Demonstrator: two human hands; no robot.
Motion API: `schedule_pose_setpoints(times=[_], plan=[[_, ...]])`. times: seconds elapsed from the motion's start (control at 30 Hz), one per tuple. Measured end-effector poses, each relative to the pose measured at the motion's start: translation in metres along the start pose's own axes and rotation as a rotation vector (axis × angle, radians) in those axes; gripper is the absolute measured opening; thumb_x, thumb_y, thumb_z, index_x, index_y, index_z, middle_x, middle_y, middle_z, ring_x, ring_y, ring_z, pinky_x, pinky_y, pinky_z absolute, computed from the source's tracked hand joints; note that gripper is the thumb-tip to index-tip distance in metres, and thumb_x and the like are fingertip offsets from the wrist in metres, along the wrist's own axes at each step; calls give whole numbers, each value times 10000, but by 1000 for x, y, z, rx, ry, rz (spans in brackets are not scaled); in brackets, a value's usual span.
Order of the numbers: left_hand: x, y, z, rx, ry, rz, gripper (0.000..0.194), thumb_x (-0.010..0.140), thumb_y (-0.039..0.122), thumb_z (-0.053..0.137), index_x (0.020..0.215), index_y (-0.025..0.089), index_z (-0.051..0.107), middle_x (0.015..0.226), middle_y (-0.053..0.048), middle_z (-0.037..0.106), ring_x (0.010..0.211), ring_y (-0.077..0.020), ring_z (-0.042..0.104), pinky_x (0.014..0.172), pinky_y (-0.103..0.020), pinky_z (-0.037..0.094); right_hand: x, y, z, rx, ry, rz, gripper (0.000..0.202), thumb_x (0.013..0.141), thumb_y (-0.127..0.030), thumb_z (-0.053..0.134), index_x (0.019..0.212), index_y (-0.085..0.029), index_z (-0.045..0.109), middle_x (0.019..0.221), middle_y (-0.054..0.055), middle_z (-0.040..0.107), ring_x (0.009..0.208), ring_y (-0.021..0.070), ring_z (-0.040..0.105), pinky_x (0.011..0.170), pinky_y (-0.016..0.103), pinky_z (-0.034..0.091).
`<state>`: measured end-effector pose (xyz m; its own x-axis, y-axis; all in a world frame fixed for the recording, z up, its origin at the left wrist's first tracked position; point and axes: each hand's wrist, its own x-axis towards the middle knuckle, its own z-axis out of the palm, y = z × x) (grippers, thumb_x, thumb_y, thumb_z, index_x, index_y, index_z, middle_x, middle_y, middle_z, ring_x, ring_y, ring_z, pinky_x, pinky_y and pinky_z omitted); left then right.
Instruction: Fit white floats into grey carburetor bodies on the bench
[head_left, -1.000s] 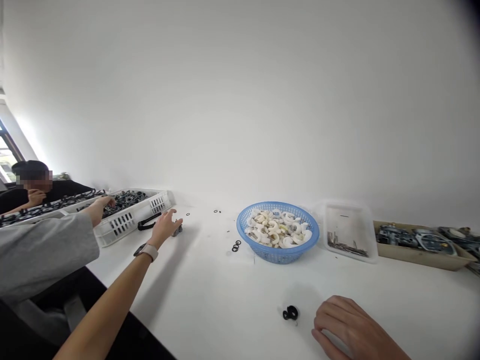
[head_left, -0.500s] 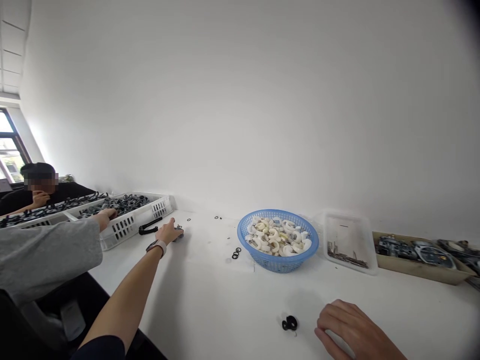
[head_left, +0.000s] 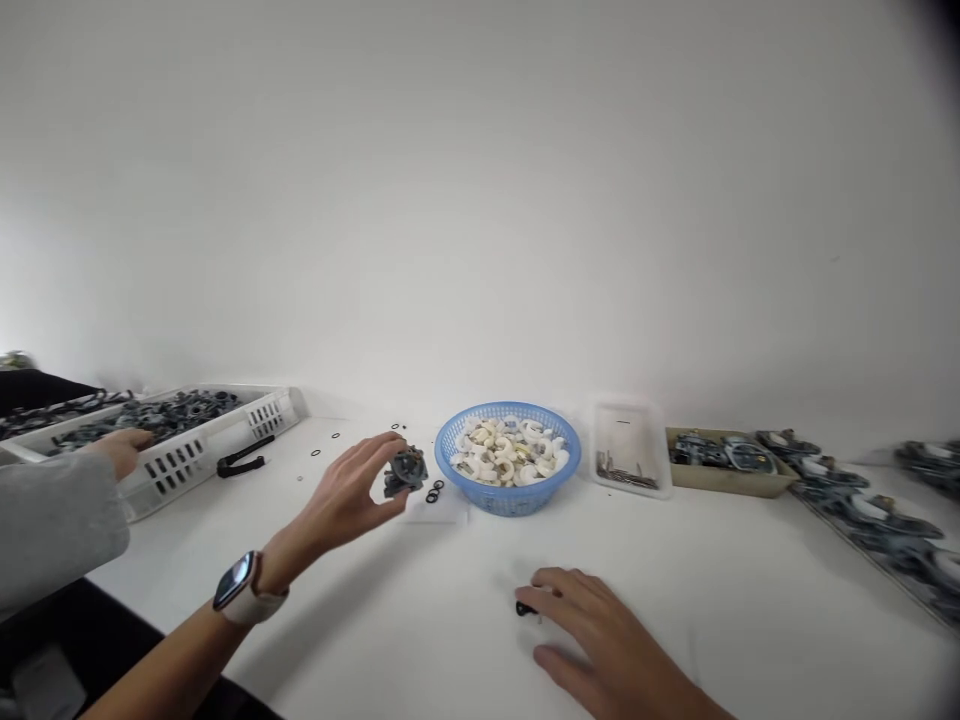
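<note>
A grey metal part (head_left: 406, 472) is gripped between the thumb and fingers of my left hand (head_left: 352, 495), raised over the table left of the blue basket (head_left: 508, 500). My right hand (head_left: 581, 625) hovers low over the table with thumb and fingers apart. Beside its fingertips lies a small black part (head_left: 523, 608), partly covered by the index finger. White curved pieces (head_left: 506, 450) fill the basket. Black rings (head_left: 434, 491) lie between the basket and the metal part.
A white crate (head_left: 180, 470) of grey parts stands at left, with another person's hand (head_left: 124, 450) at it. A black strap (head_left: 244, 460) lies nearby. Right of the basket are a clear tray (head_left: 630, 485) with metal pins, a beige box (head_left: 731, 482) and more metal parts (head_left: 885, 510).
My left hand has come back from beside the crate and lifted the metal part. My right hand has moved over to the small black part. The view has turned to the right.
</note>
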<state>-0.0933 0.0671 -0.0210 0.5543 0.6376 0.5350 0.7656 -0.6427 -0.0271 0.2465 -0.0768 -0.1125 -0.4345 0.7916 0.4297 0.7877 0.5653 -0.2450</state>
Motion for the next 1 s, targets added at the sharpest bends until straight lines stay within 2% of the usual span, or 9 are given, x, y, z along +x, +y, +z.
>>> schedule_pose_setpoints(times=[0.07,0.17,0.27,0.4,0.5,0.57,0.77,0.87,1.0], plan=[[1,37,9,-152,102,148,489,879,269,618,1344,256,470,1413,-115,559,1247,-275,581,1025,-389,485,2,-6,9,5,-27,-21,372,918,-146,588,1237,-317,673,1207,43,715,1072,233,669,941,366,528],[7,85,30,-390,158,222,519,842,210,655,1325,257,469,1405,-136,556,1282,-291,563,1018,-406,505,4,0,20,-55,-35,-34,377,898,-36,489,1090,-278,705,1085,34,718,981,216,658,905,379,504],[13,123,54,-597,108,219,538,793,188,693,1281,264,479,1403,-132,554,1290,-303,555,1041,-434,492,-1,23,15,-138,-45,-8,287,880,-55,529,984,-257,704,1000,20,705,915,204,644,897,384,481],[9,155,77,-838,-72,135,561,742,140,704,1238,295,492,1358,-64,584,1194,-255,600,958,-359,518,-13,59,-12,-275,-82,164,250,863,-68,593,999,-248,701,951,26,702,888,217,655,862,385,473],[1,163,86,-965,-237,88,551,734,116,692,1214,302,493,1335,-31,589,1128,-223,614,912,-323,523,-18,74,-28,-335,-95,253,278,879,-52,579,1036,-250,695,949,29,707,895,223,668,850,380,474],[-5,163,87,-1011,-310,45,549,744,125,686,1221,300,479,1339,-34,580,1133,-226,607,933,-336,518,-18,78,-30,-344,-114,258,286,874,-40,574,1024,-253,694,934,22,709,884,221,676,846,378,480],[-8,157,86,-1033,-408,11,553,758,192,702,1241,300,453,1186,-21,624,1021,-223,630,924,-360,510,-16,82,-22,-351,-143,217,312,879,-73,561,1090,-259,695,964,33,748,911,250,713,872,426,522],[-5,152,87,-991,-410,36,603,725,240,758,1243,304,457,1187,-17,618,977,-223,634,900,-356,510,-16,87,-23,-333,-132,216,266,905,-188,589,1130,-279,698,1012,31,762,935,260,729,857,419,560],[1,143,87,-909,-395,133,682,716,393,818,1291,311,460,1243,-34,614,996,-252,644,863,-356,517,-16,95,-28,-283,-19,295,280,966,-455,562,1187,-330,681,1188,24,733,996,247,731,794,351,600]])
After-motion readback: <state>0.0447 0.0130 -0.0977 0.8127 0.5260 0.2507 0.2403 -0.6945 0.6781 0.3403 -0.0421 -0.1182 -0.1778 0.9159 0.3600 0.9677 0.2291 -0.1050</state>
